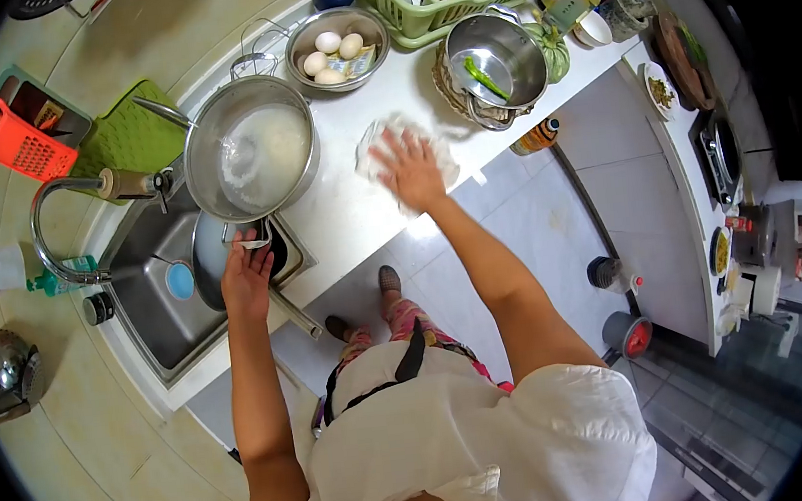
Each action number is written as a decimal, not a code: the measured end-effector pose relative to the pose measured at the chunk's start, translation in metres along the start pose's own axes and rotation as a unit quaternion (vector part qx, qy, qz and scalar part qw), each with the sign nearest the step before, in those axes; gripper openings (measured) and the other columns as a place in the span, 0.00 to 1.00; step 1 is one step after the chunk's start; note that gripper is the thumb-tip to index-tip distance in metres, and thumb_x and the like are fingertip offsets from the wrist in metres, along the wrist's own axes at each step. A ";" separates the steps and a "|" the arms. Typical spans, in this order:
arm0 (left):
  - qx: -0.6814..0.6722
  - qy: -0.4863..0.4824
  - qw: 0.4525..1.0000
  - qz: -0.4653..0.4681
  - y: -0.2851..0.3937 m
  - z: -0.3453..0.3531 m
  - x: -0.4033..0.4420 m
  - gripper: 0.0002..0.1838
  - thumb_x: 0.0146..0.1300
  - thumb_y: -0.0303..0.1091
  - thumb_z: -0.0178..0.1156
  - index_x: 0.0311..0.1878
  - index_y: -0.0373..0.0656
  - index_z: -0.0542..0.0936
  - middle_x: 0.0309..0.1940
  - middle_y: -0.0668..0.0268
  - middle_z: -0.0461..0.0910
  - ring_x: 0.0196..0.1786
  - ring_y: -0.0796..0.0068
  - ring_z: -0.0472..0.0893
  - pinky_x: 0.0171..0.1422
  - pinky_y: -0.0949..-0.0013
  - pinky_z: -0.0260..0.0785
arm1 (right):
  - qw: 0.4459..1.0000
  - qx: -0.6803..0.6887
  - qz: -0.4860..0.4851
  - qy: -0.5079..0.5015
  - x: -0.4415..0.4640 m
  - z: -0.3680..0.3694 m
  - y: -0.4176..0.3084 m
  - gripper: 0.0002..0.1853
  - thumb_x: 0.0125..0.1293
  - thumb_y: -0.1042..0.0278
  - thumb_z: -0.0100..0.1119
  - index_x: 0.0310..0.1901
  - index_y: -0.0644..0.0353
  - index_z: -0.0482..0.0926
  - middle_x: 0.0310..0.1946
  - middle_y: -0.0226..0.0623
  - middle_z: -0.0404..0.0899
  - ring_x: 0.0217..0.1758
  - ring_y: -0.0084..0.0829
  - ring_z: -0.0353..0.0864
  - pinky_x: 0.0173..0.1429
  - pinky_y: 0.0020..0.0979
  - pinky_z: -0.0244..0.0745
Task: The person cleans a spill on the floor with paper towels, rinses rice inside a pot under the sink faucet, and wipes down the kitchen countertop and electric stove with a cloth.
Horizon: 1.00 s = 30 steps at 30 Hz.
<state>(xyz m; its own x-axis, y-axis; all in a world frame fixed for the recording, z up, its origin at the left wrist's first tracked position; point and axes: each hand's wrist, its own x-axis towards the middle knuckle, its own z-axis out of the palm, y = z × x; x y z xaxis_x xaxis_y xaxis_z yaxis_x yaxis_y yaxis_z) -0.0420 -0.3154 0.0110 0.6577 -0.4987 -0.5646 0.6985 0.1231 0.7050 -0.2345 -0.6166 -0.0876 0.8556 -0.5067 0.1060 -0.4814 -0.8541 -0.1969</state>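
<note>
Hands, two, both at the counter; a pot of cloudy liquid, one; cloth, one.

Left hand: palm turned up, fingers curled at the small loop handle of the large pot; grip light by its look, firmness I cannot tell. The pot stands at the right-hand edge of the sink, overhanging the basin's corner in my view; my hold on the near side presumably steadies it. Its long handle points away, toward the back wall, out of my arm's way.

Right hand: released, grasping nothing; fingers spread, palm down on the white cloth, near the counter's front edge. Laid flat, I judge, to press the cloth evenly.

Steel bowl: toward the back edge, beyond the cloth; its sides contain the eggs and a packet.

Smaller pot: right of the cloth, by the front edge; green chilli inside; set on a woven mat, likely to spare the surface.

Green dish rack: along the back edge, holding dishes.

Pan and light blue bowl: both in the sink.
</note>
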 end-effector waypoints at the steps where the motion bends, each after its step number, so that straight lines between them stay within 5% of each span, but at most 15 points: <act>1: 0.004 0.002 1.000 -0.004 0.000 0.001 -0.002 0.24 0.72 0.41 0.48 0.68 0.47 0.64 0.63 0.65 0.71 0.59 0.64 0.74 0.63 0.60 0.65 | 0.999 -0.003 0.029 0.015 0.018 0.006 0.014 0.27 0.70 0.42 0.42 0.70 0.29 0.60 0.76 0.28 0.47 0.78 0.43 0.46 0.76 0.55 0.39; 7: 0.019 0.006 1.000 -0.013 -0.005 0.009 -0.002 0.23 0.73 0.43 0.46 0.67 0.47 0.64 0.63 0.65 0.71 0.59 0.64 0.74 0.62 0.61 0.66 | 0.988 -0.002 0.155 -0.002 0.089 0.015 0.005 0.33 0.69 0.39 0.41 0.73 0.37 0.53 0.77 0.34 0.41 0.79 0.47 0.38 0.77 0.54 0.33; 14: 0.033 -0.005 0.999 -0.032 -0.003 0.009 0.006 0.24 0.74 0.44 0.44 0.69 0.47 0.61 0.62 0.64 0.70 0.61 0.63 0.73 0.64 0.62 0.65 | 0.995 0.050 -0.045 -0.071 -0.027 0.011 -0.113 0.36 0.66 0.40 0.48 0.72 0.43 0.57 0.76 0.40 0.44 0.78 0.49 0.42 0.76 0.55 0.40; 17: 0.043 -0.018 0.998 -0.041 0.001 0.007 0.004 0.25 0.74 0.44 0.44 0.70 0.45 0.59 0.63 0.63 0.70 0.60 0.63 0.73 0.64 0.62 0.65 | 0.982 0.149 -0.099 -0.065 -0.077 0.005 -0.114 0.32 0.67 0.43 0.49 0.71 0.38 0.60 0.75 0.34 0.47 0.78 0.46 0.45 0.76 0.56 0.42; 23: 0.054 -0.040 0.996 -0.062 0.008 0.002 -0.002 0.23 0.74 0.43 0.45 0.68 0.45 0.61 0.63 0.60 0.70 0.59 0.63 0.74 0.61 0.63 0.67 | 0.993 -0.019 0.117 0.022 -0.060 -0.007 -0.006 0.27 0.71 0.47 0.42 0.71 0.34 0.59 0.75 0.30 0.48 0.77 0.43 0.47 0.76 0.54 0.41; 26: 0.062 -0.045 0.994 -0.074 0.008 -0.001 -0.006 0.23 0.74 0.43 0.45 0.67 0.44 0.61 0.64 0.58 0.69 0.59 0.63 0.74 0.61 0.63 0.68 | 0.968 0.015 0.237 0.083 -0.048 -0.002 0.037 0.26 0.72 0.48 0.41 0.70 0.36 0.61 0.75 0.32 0.50 0.77 0.45 0.47 0.77 0.54 0.39; 30: 0.065 -0.061 0.992 -0.085 0.009 -0.011 -0.011 0.24 0.74 0.42 0.45 0.68 0.42 0.60 0.66 0.56 0.67 0.60 0.62 0.74 0.63 0.62 0.67 | 0.936 -0.009 0.343 0.081 -0.041 0.010 0.009 0.28 0.72 0.47 0.40 0.71 0.41 0.59 0.75 0.38 0.47 0.77 0.49 0.46 0.77 0.53 0.38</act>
<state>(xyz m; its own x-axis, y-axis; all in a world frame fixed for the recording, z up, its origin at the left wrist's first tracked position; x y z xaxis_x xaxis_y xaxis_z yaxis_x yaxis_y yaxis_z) -0.0400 -0.2989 0.0186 0.4891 -0.6044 -0.6288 0.7484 -0.0794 0.6584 -0.2719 -0.6029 -0.1036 0.3054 -0.9462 0.1073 -0.9108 -0.3231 -0.2569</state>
